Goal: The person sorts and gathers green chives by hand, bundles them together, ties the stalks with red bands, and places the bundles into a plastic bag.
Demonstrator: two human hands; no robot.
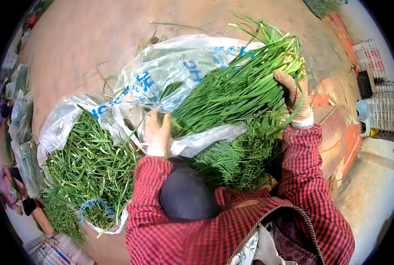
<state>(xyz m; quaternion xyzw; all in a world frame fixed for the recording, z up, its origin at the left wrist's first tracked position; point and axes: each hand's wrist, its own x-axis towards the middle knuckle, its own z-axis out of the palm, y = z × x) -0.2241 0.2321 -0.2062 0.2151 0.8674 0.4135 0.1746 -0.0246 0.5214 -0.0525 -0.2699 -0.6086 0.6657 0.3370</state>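
Observation:
My right hand (294,95), in a tan glove, grips a large bunch of long green leaves that look like garlic chives (232,90) near their pale stem ends. The bunch slants down to the left, its leaf tips inside the mouth of a clear plastic bag (170,59) with blue lettering. My left hand (157,132), also gloved, pinches the bag's edge by those tips. Part of its fingers is hidden by the plastic.
A white sack (58,137) full of loose greens (91,165) stands at the left. More loose greens (236,159) lie below the bunch. Filled plastic bags (21,115) line the far left. Stacked crates (380,106) and a light-blue container (363,115) are at the right.

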